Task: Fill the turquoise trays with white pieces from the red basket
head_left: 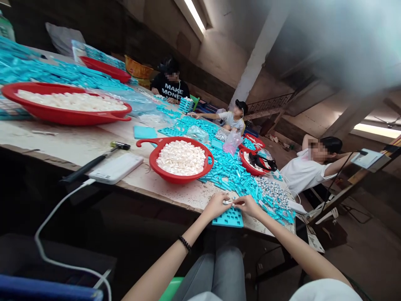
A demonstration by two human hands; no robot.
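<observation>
My left hand (218,204) is closed in a pinch, with a small white piece (227,202) at its fingertips. Close beside it, my right hand (248,205) has its fingers pressed together; what they hold is too small to make out. Below both hands, a light-blue board (228,218) with rows of square holes lies at the table's front edge. Long blue pieces (233,171) are heaped just beyond my hands. To the left stands a red handled bowl (175,177) full of small white pieces (181,158).
Another red bowl (65,117) of white pieces stands far left. A white power bank (116,169) with a cable and a black-handled tool (89,167) lie near the front edge. Small white-and-blue pieces (273,193) cover the table's right end. Several people sit around the table.
</observation>
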